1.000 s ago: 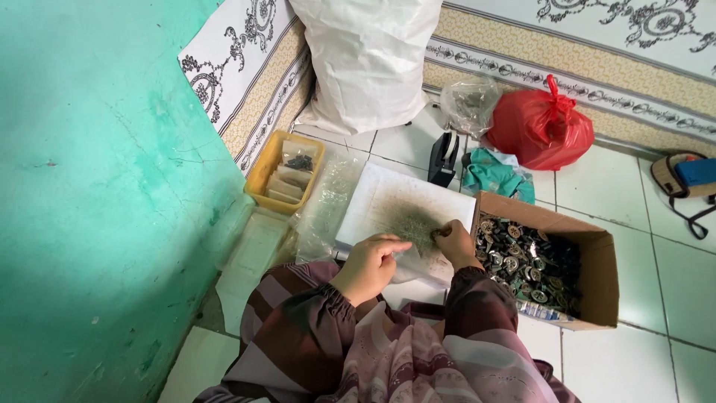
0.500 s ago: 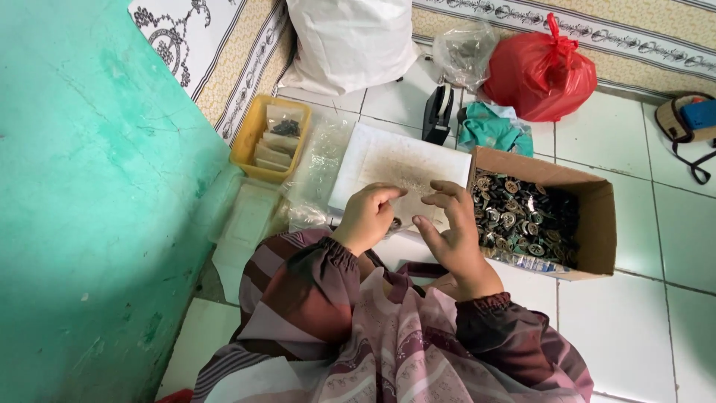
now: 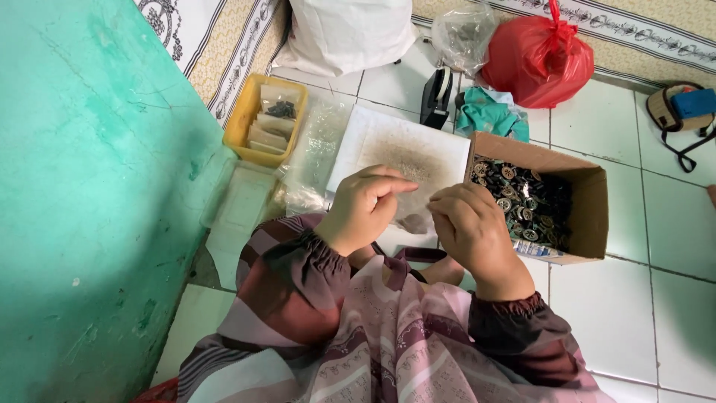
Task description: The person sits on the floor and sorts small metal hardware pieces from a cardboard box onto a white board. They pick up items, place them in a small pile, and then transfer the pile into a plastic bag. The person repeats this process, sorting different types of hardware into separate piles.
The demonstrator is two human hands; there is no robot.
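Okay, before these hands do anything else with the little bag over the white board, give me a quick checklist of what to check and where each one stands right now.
1. Both hands together over the white board: ok, left hand and right hand are close.
2. Small clear bag held between the fingers: cannot tell, mostly hidden.
3. Cardboard box of dark buttons beside the right hand: ok.
4. Yellow tray of packets near the left: ok.
5. Bag opened: cannot tell.
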